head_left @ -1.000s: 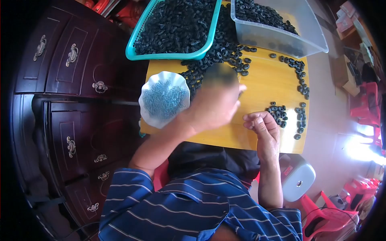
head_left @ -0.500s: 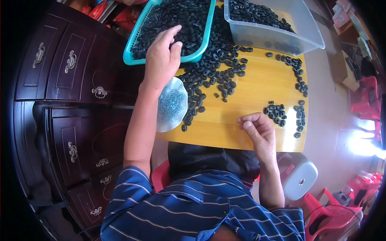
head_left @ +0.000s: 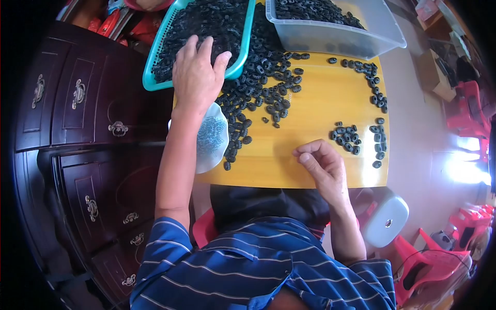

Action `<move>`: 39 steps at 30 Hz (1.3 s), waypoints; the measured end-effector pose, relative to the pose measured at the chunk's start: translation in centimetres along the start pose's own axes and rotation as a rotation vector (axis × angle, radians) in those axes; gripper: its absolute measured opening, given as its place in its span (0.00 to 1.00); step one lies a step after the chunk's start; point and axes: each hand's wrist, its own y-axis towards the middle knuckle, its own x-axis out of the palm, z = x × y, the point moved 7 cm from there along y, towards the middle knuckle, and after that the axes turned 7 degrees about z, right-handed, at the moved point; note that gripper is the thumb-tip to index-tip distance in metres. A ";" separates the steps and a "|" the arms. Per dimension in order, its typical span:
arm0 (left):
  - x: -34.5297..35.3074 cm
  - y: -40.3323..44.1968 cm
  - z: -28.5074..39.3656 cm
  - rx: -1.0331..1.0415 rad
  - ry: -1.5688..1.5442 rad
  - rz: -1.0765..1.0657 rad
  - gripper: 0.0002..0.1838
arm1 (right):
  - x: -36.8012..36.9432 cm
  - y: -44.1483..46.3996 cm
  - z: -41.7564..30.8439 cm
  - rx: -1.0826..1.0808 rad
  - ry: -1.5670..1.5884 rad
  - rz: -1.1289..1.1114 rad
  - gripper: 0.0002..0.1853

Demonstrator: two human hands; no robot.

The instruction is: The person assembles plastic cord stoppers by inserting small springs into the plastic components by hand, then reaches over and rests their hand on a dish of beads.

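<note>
My left hand (head_left: 197, 77) is over the near side of a teal basket (head_left: 239, 67), palm down with its fingers apart. Small black ribbed pieces (head_left: 206, 26) fill the basket; whether my fingertips touch them I cannot tell. Below my left wrist, partly covered by the forearm, stands a white wavy-rimmed bowl (head_left: 222, 147) of tiny bluish, shiny bits (head_left: 211, 135). Near the table's front edge, my right hand (head_left: 326, 168) has its thumb and fingers drawn together in a pinch. Anything between those fingertips is too small to make out.
Loose black pieces (head_left: 258, 82) spread across the yellow table (head_left: 289, 150) beside the basket. A small cluster (head_left: 346, 138) and a row (head_left: 380, 139) lie at the right. Behind stands a clear plastic bin (head_left: 330, 39) with more pieces. Dark drawers (head_left: 93, 113) border the left.
The whole view has shifted a little. My left hand's fingers have spread wider and turned down over the basket. My right hand keeps its pinch in nearly the same place.
</note>
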 end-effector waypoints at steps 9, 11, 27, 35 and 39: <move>-1.7 -3.1 9.3 0.179 -0.563 -0.011 0.09 | 0.0 0.0 -0.2 -0.014 -0.028 0.001 0.06; -0.4 -4.1 10.8 0.165 -0.589 -0.116 0.08 | 0.1 0.0 -0.3 -0.019 -0.010 0.006 0.06; 5.9 -5.1 13.6 0.152 -0.397 -0.306 0.04 | -0.2 0.1 -0.3 -0.066 -0.041 0.015 0.06; 5.4 -4.9 13.9 0.138 -0.458 -0.278 0.04 | -0.7 0.3 -0.8 -0.109 -0.160 0.080 0.07; 2.8 -5.0 14.1 0.022 -0.607 -0.315 0.05 | -1.3 0.8 -0.4 -0.104 -0.237 0.122 0.07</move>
